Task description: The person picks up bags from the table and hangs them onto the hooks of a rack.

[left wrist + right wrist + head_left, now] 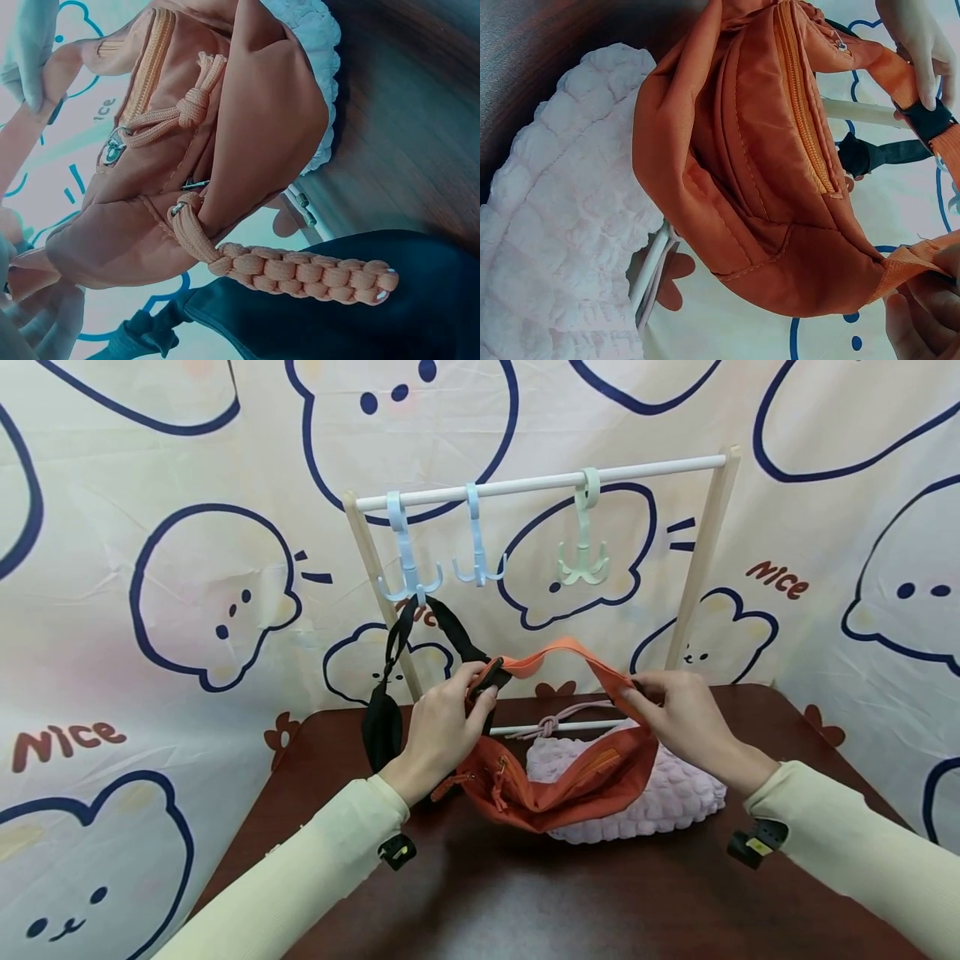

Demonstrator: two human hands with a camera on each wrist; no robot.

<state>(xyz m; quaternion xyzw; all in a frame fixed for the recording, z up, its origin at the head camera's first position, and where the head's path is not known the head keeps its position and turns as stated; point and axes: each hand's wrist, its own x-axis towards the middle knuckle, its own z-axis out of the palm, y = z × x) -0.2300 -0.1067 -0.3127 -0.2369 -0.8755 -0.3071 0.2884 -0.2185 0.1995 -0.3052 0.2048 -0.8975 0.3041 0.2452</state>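
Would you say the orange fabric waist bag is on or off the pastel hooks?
Off: the left hand and right hand hold the bag by its strap, below the pastel hooks.

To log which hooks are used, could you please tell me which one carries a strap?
The leftmost blue hook: a black strap hangs from it; the other blue hook and the green hook are bare.
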